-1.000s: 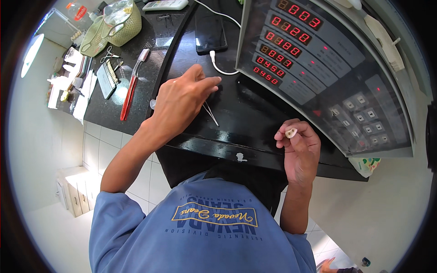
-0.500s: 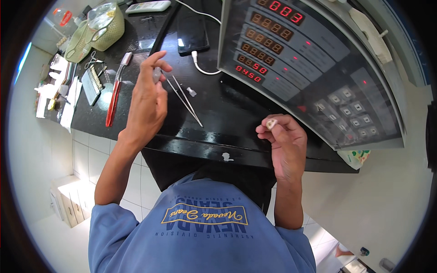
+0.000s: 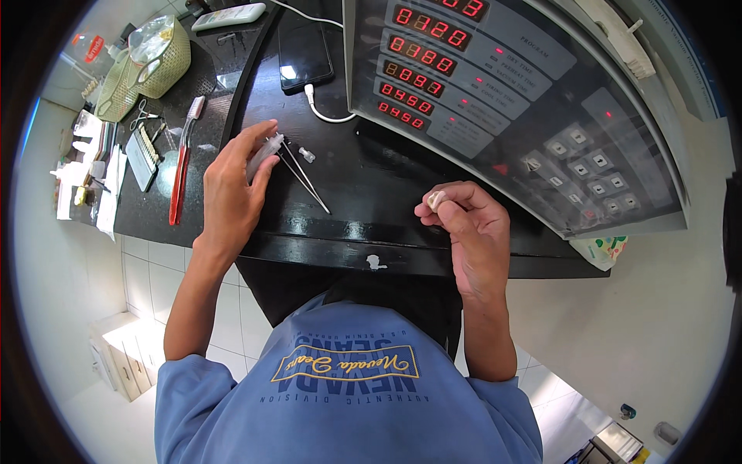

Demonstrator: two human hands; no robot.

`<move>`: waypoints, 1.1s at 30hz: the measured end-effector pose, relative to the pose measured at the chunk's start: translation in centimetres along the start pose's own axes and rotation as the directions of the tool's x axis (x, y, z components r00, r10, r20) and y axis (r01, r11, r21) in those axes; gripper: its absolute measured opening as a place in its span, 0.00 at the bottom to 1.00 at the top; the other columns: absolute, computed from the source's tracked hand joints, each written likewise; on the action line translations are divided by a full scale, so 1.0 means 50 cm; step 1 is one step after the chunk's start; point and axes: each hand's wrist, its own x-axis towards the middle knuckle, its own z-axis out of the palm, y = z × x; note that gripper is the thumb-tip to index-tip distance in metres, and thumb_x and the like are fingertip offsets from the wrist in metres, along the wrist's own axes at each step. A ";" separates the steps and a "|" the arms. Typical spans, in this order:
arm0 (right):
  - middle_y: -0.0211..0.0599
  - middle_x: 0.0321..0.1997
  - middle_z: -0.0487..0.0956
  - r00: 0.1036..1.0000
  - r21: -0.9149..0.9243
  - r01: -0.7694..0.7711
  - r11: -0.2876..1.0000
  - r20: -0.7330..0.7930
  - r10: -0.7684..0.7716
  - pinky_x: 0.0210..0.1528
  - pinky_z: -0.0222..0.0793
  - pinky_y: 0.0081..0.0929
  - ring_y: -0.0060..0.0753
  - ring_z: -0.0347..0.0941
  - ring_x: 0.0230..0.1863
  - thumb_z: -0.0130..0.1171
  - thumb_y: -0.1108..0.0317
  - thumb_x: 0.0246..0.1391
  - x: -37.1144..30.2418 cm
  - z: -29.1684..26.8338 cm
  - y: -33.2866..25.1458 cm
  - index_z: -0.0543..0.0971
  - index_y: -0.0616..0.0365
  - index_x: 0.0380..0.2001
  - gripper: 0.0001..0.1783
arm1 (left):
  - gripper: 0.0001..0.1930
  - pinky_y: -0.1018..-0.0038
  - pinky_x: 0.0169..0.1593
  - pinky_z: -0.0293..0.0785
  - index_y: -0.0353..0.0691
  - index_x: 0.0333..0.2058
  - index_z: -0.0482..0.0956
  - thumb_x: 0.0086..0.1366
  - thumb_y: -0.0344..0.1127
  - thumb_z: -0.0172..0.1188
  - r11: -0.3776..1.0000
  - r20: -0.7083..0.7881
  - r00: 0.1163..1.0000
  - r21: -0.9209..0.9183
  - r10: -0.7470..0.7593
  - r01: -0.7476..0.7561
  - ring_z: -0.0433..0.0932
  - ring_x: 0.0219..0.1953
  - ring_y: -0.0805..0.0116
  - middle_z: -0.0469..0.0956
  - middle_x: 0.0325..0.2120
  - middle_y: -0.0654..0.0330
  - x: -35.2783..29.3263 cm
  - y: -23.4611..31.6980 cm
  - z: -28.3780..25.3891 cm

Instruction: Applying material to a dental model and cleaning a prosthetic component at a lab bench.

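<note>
My left hand (image 3: 229, 193) is closed round a small translucent tube (image 3: 265, 156) with a narrow tip, held over the black counter. Just right of its fingers lie a small clear cap (image 3: 307, 155) and a pair of metal tweezers (image 3: 308, 185), its points toward me. Farther right, my right hand (image 3: 481, 240) pinches a small cream-white piece (image 3: 437, 200), shaped like a dental crown, between thumb and fingers. That hand is above the counter's front edge, beside the machine's panel.
A grey machine (image 3: 502, 166) with lit red displays and a keypad fills the right. Behind the hands, a phone (image 3: 305, 54) with a white cable lies on the counter (image 3: 363, 209). To the left are a red-handled brush (image 3: 179, 174), a shade guide (image 3: 142, 158), scissors (image 3: 141, 114) and a green basket (image 3: 166, 73).
My left hand has come down nearer the tweezers with the tube, which shows more plainly now. My right hand still pinches the crown-like piece. More red digits are lit on the machine.
</note>
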 end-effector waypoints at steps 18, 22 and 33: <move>0.39 0.35 0.80 0.999 -0.011 0.009 1.000 0.042 -0.008 0.47 0.72 0.23 0.25 0.77 0.39 0.63 0.74 0.53 0.004 0.015 -0.006 0.78 0.66 0.35 0.07 | 0.17 0.62 0.54 0.68 0.37 0.46 0.78 0.55 0.27 0.66 0.907 0.050 0.999 0.419 0.020 -0.039 0.74 0.51 0.54 0.77 0.43 0.51 -0.068 -0.012 -0.085; 0.39 0.35 0.80 0.998 -0.009 0.012 1.000 0.062 -0.011 0.47 0.72 0.23 0.25 0.76 0.38 0.63 0.75 0.53 0.002 0.018 -0.005 0.78 0.66 0.34 0.07 | 0.16 0.63 0.54 0.69 0.36 0.44 0.79 0.55 0.26 0.66 0.919 0.002 0.997 0.387 0.076 -0.070 0.76 0.48 0.55 0.79 0.40 0.51 -0.067 -0.026 -0.082; 0.39 0.35 0.78 0.996 -0.001 -0.029 1.000 0.084 0.029 0.44 0.72 0.22 0.25 0.76 0.38 0.61 0.80 0.51 -0.001 0.017 -0.001 0.77 0.67 0.33 0.05 | 0.14 0.76 0.42 0.73 0.34 0.41 0.79 0.55 0.25 0.68 0.991 -0.233 0.966 0.046 -0.111 0.125 0.78 0.37 0.71 0.79 0.33 0.59 -0.095 -0.020 -0.044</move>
